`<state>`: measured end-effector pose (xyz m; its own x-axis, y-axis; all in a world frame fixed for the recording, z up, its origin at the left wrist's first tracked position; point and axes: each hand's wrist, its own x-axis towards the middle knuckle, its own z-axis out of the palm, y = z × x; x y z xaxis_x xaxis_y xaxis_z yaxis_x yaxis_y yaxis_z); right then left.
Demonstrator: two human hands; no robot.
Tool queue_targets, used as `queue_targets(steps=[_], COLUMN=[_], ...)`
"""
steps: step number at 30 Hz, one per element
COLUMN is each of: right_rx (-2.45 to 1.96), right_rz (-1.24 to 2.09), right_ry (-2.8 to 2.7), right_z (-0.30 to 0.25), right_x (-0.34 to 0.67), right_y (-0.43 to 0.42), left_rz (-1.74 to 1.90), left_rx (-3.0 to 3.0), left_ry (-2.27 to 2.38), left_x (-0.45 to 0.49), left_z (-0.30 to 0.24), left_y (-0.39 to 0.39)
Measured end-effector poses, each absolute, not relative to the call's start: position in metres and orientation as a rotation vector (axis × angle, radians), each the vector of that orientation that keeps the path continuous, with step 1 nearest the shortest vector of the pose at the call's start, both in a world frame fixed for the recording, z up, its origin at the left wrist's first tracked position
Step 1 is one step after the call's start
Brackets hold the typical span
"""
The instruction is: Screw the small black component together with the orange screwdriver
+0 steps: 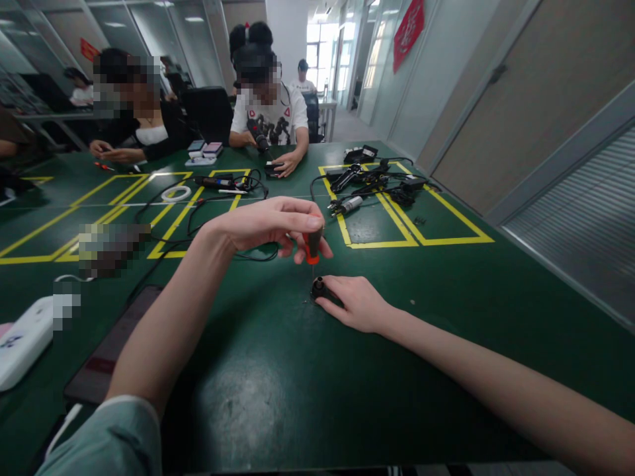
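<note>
Close by, a phone (96, 365) lay on the green worktop (278, 370), partly hidden by the left arm (169, 317), with a white case (27, 344) further left. Well in from the near edge was a small black part (319, 289). The right hand (360, 304) had its fingers gripping it, down on the worktop. The left hand (268, 221) was bent above it, fingers wrapped round the handle of a red and black screwdriver (312, 248). The tip pointed down at the part; I couldn't tell if they touched. Past the hands, yellow lines (381, 245) made boxes. A white ring (187, 193) lay on the left, and a heap of black wires and tools (360, 177) lay toward the far right corner. At the far edge, a person (270, 109) held a dark tool (258, 135) over a small black box (274, 170).
</note>
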<state>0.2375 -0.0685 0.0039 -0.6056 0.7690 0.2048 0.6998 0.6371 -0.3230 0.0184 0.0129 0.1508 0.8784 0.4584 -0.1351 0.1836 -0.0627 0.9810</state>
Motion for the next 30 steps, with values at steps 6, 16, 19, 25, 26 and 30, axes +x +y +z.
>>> queue_targets(steps=[6, 16, 19, 25, 26, 30], right_rx=[-1.188, -1.175, -1.173, -1.173, -1.179, -1.197], right_rz=[0.322, 0.334, 0.333, 0.32, 0.318, 0.315], right_ry=[-2.538, -2.532, -2.526, -2.54, -2.542, -2.549], right_z=[0.0041, 0.0028, 0.0015, 0.0022, 0.0027, 0.0044], right_x=[0.2369, 0.2382, 0.2385, 0.2379, 0.2377, 0.2372], right_y=[-0.0683, -0.0686, -0.0687, -0.0689, -0.0691, -0.0694], left_rz=[0.281, 0.28, 0.285, 0.256, 0.251, 0.243], left_rx=[1.594, 1.659, 1.669, 1.697, 1.707, 1.726], left_ry=[0.526, 0.546, 0.538, 0.507, 0.508, 0.539], left_x=[0.0196, 0.0182, 0.0167, 0.015, 0.0149, 0.0149], left_z=[0.1501, 0.1536, 0.1533, 0.1531, 0.1533, 0.1544], left_y=[0.0122, 0.0102, 0.0089, 0.0081, 0.008, 0.0076])
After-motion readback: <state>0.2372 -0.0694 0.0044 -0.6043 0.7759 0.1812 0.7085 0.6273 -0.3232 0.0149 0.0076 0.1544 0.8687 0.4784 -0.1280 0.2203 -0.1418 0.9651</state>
